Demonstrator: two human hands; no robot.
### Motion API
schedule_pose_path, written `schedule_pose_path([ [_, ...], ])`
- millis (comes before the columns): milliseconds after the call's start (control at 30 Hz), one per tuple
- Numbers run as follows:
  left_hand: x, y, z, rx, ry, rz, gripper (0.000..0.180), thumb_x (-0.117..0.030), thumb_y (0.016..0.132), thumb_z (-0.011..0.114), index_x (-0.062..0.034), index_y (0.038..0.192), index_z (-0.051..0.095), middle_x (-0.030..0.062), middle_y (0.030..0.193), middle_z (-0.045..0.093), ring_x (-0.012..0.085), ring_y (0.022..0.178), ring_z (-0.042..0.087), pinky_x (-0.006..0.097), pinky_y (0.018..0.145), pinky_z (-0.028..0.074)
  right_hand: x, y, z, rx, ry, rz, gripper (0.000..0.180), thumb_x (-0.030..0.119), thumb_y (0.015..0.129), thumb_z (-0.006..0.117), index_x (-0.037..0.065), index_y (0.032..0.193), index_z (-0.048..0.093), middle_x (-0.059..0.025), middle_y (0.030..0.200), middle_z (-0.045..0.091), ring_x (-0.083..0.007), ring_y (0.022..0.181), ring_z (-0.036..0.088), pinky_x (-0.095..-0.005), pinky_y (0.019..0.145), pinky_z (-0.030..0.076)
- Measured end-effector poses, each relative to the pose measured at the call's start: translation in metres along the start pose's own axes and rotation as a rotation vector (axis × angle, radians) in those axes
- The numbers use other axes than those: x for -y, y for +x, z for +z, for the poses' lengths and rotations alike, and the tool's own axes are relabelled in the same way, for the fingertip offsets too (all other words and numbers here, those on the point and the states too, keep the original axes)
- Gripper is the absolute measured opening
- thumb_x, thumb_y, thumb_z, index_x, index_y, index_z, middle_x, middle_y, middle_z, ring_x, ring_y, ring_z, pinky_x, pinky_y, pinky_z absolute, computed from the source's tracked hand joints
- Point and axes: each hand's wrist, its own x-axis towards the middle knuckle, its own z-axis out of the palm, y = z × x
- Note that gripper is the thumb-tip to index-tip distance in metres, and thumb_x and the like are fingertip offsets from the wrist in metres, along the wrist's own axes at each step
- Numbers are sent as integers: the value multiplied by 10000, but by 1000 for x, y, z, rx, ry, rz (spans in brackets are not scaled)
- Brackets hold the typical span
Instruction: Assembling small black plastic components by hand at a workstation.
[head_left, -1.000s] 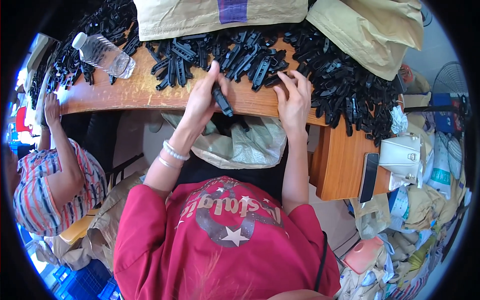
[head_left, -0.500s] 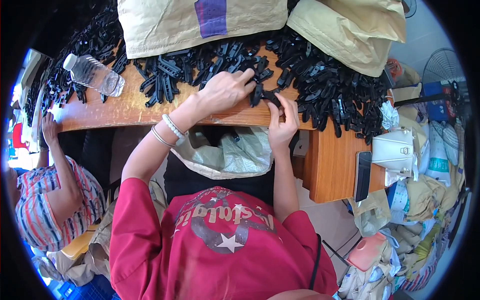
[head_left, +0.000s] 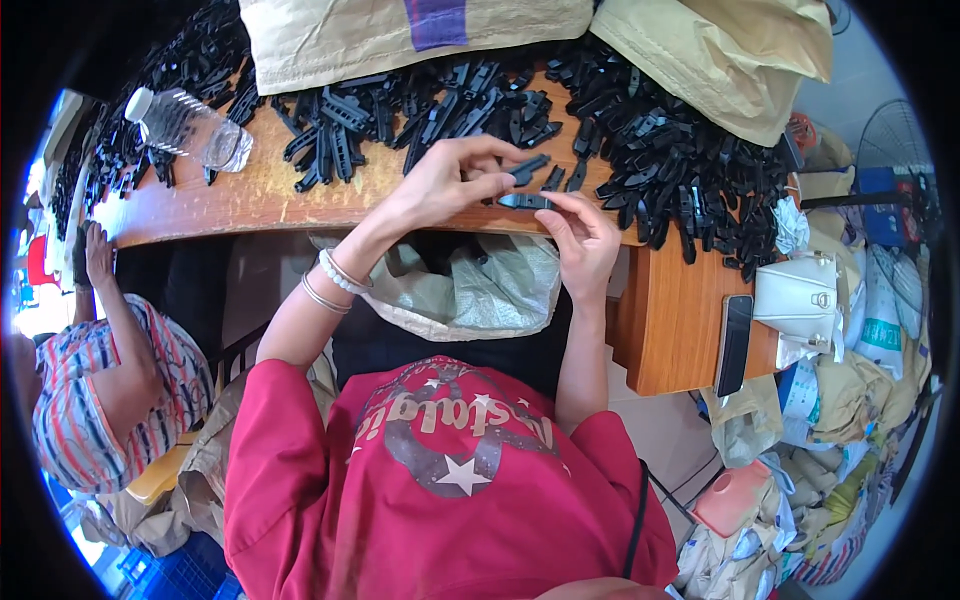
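Head view, left hand (head_left: 445, 187) pinching slim black part (head_left: 533, 166), right hand (head_left: 588, 242) pinching glossy piece (head_left: 521, 201), scuffed wooden tabletop (head_left: 235, 205)

The table (head_left: 255, 203) is brown wood, its surface worn pale and scratched toward the left of the near edge. Loose black parts (head_left: 690, 180) lie over it in heaps, thick at the right and along the far side, with bare wood showing between. A clear bottle (head_left: 188, 130) with a white cap is at the left, beside some of them. On the right-hand section lies a dark phone (head_left: 734, 345), near a white handbag (head_left: 795, 300)
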Motion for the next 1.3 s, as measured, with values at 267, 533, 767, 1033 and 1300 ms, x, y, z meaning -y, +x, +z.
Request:
schedule_pose_path([
  [267, -3, -30, 10, -67, 388, 402, 339, -189, 818, 684, 20, 1077, 617, 182, 803, 632, 285, 683, 602, 343, 630, 472, 10, -15, 25, -108, 19, 7, 157, 32, 767, 716, -32, 901, 667, -69, 858, 641, -105, 738, 584, -222, 657, 453],
  [533, -5, -44, 9, -113, 380, 378, 311, -169, 801, 692, 1, 1053, 628, 198, 824, 653, 354, 724, 633, 368, 637, 494, 20, -8, 24, 35, 94, -1, 294, -15, 743, 699, -21, 1017, 594, -81, 1004, 596, -119, 825, 542, -237, 764, 429],
  [767, 1, -59, 14, -81, 321, 146, 355, -223, 795, 717, 2, 1054, 626, 175, 757, 653, 306, 615, 631, 346, 586, 492, 8, -18, 29, -3, 96, -3, 244, -31, 741, 706, -29, 962, 602, -56, 887, 579, -100, 765, 532, -224, 719, 436],
  [1033, 41, -83, 11, -80, 592, 163, 405, -357, 781, 701, 17, 936, 672, 160, 784, 659, 344, 675, 632, 385, 634, 509, 7, -11, 7, 79, -406, -176, 113, 20, 808, 656, -16, 915, 657, -91, 780, 622, -157, 667, 589, -263, 575, 445],
  [1300, 24, -26, 2, -501, 762, 474, 117, -92, 831, 639, -25, 925, 620, 110, 831, 572, 287, 644, 598, 354, 562, 483, -11, 14, 2, -68, -921, -334, 266, -13, 743, 655, 56, 999, 680, -93, 806, 480, -267, 783, 517, -371, 696, 430],
])
